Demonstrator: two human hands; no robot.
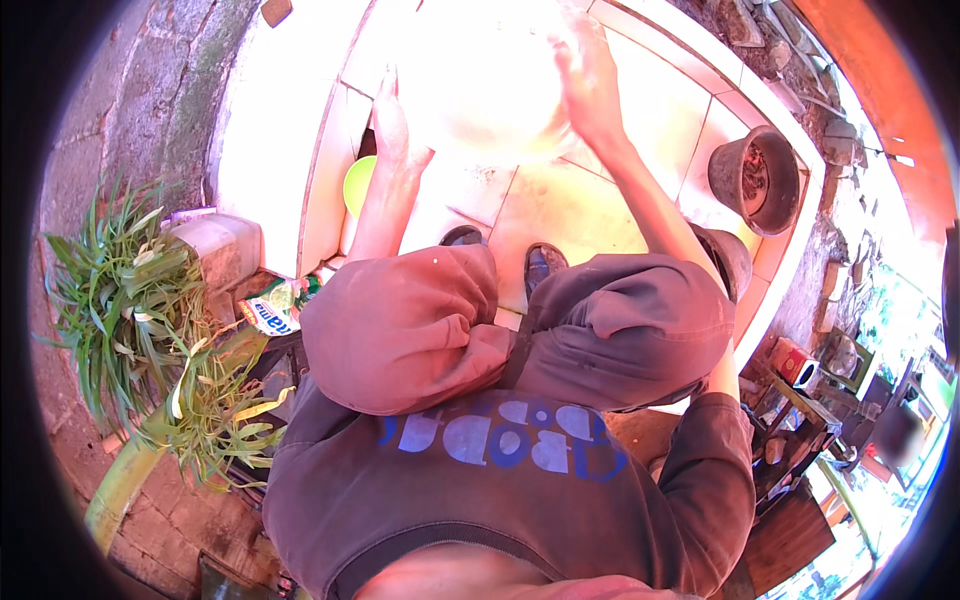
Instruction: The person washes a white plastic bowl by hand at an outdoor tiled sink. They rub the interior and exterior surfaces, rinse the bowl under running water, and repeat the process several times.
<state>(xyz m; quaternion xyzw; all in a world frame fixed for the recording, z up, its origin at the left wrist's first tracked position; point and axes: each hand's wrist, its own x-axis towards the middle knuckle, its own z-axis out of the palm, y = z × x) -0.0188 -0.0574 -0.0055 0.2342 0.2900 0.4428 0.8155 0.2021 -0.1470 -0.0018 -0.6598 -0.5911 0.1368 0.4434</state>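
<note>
Glare washes out most of the area between my hands. A pale round vessel (pixel 499 131), probably a basin, shows there only by its lower curve, and its contents are hidden. My left hand (pixel 394 124) is on the vessel's left side, edge-on, with the fingertips pointing away from me. On the other side my right hand (pixel 589 82) is close to the vessel's right edge, its fingers blurred by the light. Whether either hand grips the rim cannot be made out. A lime-green bowl (pixel 358 184) sits beside my left forearm, partly covered by it.
Pale floor tiles (pixel 570 206) lie under my feet, bounded by a raised tiled edge. A dark bucket (pixel 776 184) with debris inside stands at right; another container (pixel 727 259) is partly behind my right arm. Leafy potted plants (pixel 127 277) and a printed packet (pixel 271 309) are at left.
</note>
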